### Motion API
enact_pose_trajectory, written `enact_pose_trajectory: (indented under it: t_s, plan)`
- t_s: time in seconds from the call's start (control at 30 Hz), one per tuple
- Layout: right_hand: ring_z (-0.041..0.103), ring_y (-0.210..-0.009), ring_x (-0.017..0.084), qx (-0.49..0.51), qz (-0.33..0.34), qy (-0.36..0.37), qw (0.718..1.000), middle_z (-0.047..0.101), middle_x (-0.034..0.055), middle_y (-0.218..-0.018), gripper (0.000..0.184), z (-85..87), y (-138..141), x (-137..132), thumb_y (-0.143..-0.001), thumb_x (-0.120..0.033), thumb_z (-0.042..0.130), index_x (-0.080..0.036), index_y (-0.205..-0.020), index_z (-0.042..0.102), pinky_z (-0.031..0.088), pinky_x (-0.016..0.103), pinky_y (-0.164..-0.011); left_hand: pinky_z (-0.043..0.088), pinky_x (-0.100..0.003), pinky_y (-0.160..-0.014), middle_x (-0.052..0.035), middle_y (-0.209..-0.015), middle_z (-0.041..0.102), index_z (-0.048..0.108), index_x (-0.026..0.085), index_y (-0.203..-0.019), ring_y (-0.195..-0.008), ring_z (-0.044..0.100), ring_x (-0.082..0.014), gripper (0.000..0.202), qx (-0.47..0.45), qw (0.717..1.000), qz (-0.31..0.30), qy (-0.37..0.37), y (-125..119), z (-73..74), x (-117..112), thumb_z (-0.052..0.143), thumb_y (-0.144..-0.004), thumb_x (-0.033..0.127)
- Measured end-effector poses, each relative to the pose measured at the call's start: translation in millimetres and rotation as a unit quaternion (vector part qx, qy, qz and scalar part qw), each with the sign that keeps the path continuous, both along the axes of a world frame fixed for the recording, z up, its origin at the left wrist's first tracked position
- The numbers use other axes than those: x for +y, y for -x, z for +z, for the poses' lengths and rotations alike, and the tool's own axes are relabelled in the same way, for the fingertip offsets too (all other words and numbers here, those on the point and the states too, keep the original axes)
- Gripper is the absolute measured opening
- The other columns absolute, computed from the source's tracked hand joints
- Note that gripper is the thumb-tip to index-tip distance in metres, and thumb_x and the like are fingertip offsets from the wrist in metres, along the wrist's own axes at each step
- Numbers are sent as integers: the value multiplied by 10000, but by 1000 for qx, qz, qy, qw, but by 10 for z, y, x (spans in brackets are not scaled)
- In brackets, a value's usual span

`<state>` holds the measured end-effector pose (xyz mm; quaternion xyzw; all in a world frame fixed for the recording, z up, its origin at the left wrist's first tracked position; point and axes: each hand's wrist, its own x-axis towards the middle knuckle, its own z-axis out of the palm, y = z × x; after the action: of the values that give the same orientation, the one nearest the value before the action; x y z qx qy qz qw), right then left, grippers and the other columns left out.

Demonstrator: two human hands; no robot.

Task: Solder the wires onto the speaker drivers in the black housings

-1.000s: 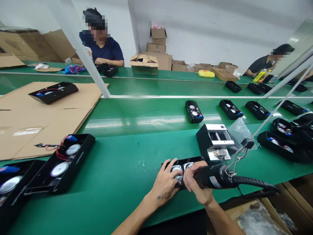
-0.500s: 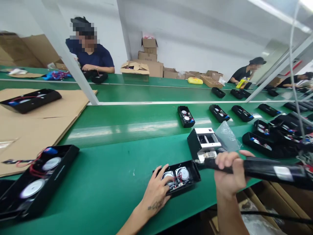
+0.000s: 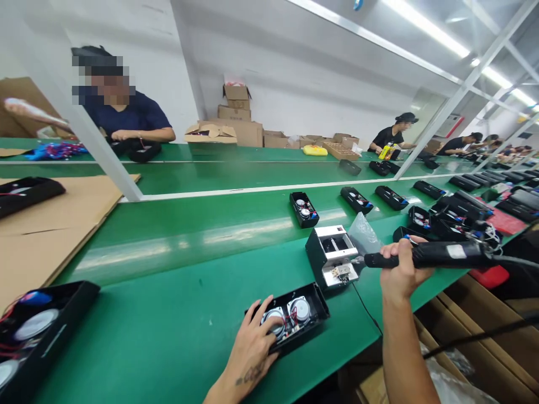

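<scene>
The left hand (image 3: 252, 339) rests its fingers on the nearer of two round speakers (image 3: 300, 310) inside an open black speaker case (image 3: 315, 312) on the green table (image 3: 168, 331), near its front edge. The right hand (image 3: 402, 269) grips a black-handled soldering iron (image 3: 446, 254), its tip just beside a black-and-silver box (image 3: 330, 255).
</scene>
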<state>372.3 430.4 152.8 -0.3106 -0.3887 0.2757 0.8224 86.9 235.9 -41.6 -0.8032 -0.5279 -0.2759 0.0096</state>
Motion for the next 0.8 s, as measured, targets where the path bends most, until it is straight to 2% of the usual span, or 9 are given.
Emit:
enact_pose_trajectory:
  t_s: [0.17, 0.27, 0.37, 0.43, 0.53, 0.63, 0.7, 0.8]
  plan:
    - [502, -486, 133, -15, -9, 6, 1000, 557, -122, -610, 487, 14, 66, 125, -776, -427, 918, -247, -1089, 591, 505, 341, -583, 228, -540, -1343, 10, -1176, 778, 792, 288, -846, -1504, 524, -368, 285, 14, 1000, -1, 1, 17, 13, 2, 964, -730, 484]
    - [496, -500, 138, -13, -8, -11, 1000, 546, -119, -626, 508, -17, 99, 207, -786, -451, 917, -250, -1111, 582, 504, 348, -597, 200, -540, -1353, 14, -1182, 778, 785, 283, -851, -1521, 508, -365, 297, 19, 1000, 2, -2, 12, -4, -6, 970, -727, 480]
    - [535, -576, 148, -6, -48, -48, 998, 552, -112, -675, 487, -88, 107, 294, -841, -535, 853, -269, -1126, 563, 558, 380, -709, 172, -527, -1365, 22, -1183, 780, 774, 281, -862, -1533, 497, -361, 329, 14, 1000, 0, -8, 11, -22, -5, 981, -718, 493]
    - [582, -616, 156, -26, -58, -39, 997, 580, -102, -684, 491, -124, 92, 343, -807, -523, 886, -252, -1078, 578, 575, 401, -770, 160, -519, -1367, 27, -1185, 780, 766, 280, -860, -1528, 501, -362, 344, 11, 1000, -2, -12, 17, -24, -3, 987, -709, 496]
    - [569, -547, 145, -52, -32, -3, 998, 592, -104, -640, 501, -102, 29, 338, -746, -411, 946, -215, -1060, 608, 558, 373, -684, 142, -526, -1369, 28, -1213, 773, 752, 269, -836, -1540, 480, -365, 290, 27, 1000, 0, -7, 26, -25, -4, 970, -733, 430]
    - [486, -478, 110, -11, -16, -16, 1000, 546, -134, -605, 476, -12, -66, 235, -803, -381, 899, -234, -1140, 597, 501, 301, -575, 138, -525, -1373, 32, -1197, 771, 752, 277, -818, -1539, 478, -354, 279, 24, 1000, 1, -10, 22, -49, -7, 973, -721, 418]
    - [487, -470, 107, -4, -2, -14, 1000, 554, -135, -595, 490, 17, -122, 157, -796, -358, 906, -242, -1157, 596, 490, 284, -555, 146, -534, -1374, 30, -1189, 770, 756, 281, -813, -1536, 482, -357, 294, 15, 1000, 5, -13, 13, -70, -8, 985, -701, 429]
    - [526, -469, 117, -72, 20, 37, 996, 595, -118, -591, 469, -72, -157, 86, -786, -372, 920, -231, -1100, 601, 506, 301, -573, 146, -552, -1374, 24, -1200, 768, 750, 273, -806, -1546, 469, -372, 291, 12, 1000, 7, -11, 4, -78, -11, 980, -702, 417]
